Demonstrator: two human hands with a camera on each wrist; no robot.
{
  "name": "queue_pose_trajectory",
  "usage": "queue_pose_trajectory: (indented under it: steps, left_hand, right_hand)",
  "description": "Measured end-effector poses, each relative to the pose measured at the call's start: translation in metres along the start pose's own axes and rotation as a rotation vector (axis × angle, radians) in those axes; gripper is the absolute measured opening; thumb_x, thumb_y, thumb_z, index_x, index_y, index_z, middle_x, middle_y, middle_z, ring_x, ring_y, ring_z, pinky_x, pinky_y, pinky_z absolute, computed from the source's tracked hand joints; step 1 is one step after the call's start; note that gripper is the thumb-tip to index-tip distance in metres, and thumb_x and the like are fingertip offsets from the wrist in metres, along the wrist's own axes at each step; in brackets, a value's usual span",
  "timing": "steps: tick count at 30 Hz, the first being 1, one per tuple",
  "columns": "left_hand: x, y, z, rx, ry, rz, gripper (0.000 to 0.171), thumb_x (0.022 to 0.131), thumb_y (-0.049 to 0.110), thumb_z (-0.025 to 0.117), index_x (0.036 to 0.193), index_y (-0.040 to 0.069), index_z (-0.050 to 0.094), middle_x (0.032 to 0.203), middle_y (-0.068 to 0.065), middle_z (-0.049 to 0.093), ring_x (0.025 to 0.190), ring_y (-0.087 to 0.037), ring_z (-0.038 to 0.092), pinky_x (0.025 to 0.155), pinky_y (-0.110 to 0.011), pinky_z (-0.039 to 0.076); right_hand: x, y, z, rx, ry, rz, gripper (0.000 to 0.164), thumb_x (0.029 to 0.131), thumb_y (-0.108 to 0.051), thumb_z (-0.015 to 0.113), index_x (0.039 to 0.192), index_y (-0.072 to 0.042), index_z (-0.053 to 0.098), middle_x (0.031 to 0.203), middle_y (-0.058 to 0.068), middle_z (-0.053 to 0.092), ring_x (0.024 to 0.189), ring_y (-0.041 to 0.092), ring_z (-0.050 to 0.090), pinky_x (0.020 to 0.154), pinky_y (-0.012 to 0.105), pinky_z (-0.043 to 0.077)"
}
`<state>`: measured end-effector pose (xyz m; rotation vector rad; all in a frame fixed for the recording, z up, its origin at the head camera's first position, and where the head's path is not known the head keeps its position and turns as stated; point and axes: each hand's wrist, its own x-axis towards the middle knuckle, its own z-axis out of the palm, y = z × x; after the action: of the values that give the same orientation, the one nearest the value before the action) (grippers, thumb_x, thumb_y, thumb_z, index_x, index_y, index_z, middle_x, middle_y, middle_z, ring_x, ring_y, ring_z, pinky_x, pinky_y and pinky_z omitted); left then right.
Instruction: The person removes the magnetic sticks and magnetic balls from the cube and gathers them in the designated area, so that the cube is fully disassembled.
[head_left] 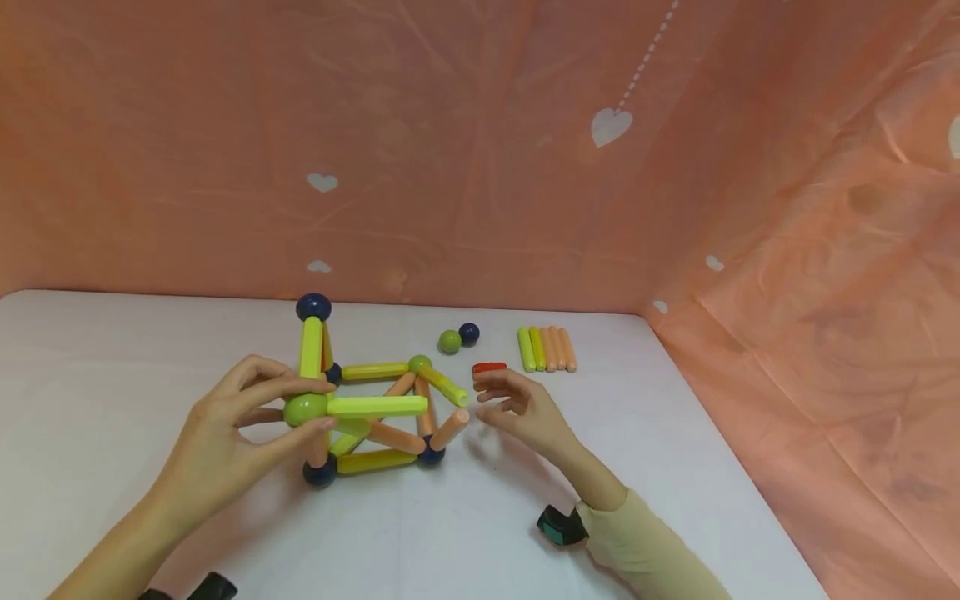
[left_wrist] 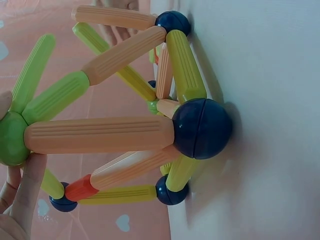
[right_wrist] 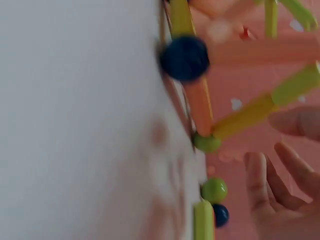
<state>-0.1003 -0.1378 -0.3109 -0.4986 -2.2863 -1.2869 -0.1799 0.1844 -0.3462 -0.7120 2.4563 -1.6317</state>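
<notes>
My left hand (head_left: 225, 421) pinches a green ball (head_left: 303, 410) at a raised corner of a frame of magnetic sticks and balls. From that ball a lime stick (head_left: 382, 406) points right with its far end free. The frame's lower dark blue balls (head_left: 320, 472) sit on the table, and one dark blue ball (head_left: 313, 306) tops an upright lime stick. My right hand (head_left: 528, 412) hovers right of the frame, fingers loosely bent and holding nothing. Close to its fingertips are free ends of a yellow stick (head_left: 442, 386) and a peach stick (head_left: 450, 429).
On the white table (head_left: 480, 533), a red stick (head_left: 490, 367) lies just behind my right hand. Farther back are a loose green ball (head_left: 449, 341) and a dark blue ball (head_left: 469, 334). Several lime, yellow and peach sticks (head_left: 551, 348) lie in a row. An orange-pink cloth (head_left: 480, 167) hangs behind.
</notes>
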Motion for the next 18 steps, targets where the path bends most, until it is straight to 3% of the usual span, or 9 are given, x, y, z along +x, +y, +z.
queue_pose_trajectory:
  steps: [6,11,18]
  left_hand:
    - [0.0,0.0,-0.002,-0.003,-0.016,-0.039,0.037,0.07,0.007,0.084,0.104,0.019,0.074,0.098,0.008,0.053,0.094,0.001,0.053,0.071,-0.008,0.05]
    - [0.0,0.001,-0.003,-0.002,-0.025,-0.048,0.037,0.071,0.008,0.084,0.104,0.019,0.073,0.098,0.008,0.053,0.095,0.001,0.053,0.07,-0.01,0.051]
    - [0.0,0.001,-0.002,0.003,-0.028,-0.056,0.036,0.071,0.008,0.084,0.104,0.018,0.073,0.098,0.008,0.052,0.094,0.001,0.052,0.07,-0.011,0.051]
  right_hand:
    - [-0.016,-0.001,0.017,0.085,-0.134,0.064,0.05,0.084,-0.005,0.072,0.13,0.001,0.052,0.126,0.02,0.058,0.114,0.031,0.058,0.089,0.025,0.051]
    - [-0.017,0.0,0.029,0.104,-0.15,0.081,0.046,0.082,-0.008,0.075,0.125,-0.001,0.057,0.124,0.016,0.061,0.11,0.022,0.061,0.089,0.026,0.051]
    - [-0.012,0.002,0.041,0.069,-0.155,0.007,0.029,0.083,-0.005,0.074,0.11,-0.001,0.065,0.112,0.017,0.067,0.098,0.011,0.063,0.087,0.027,0.052]
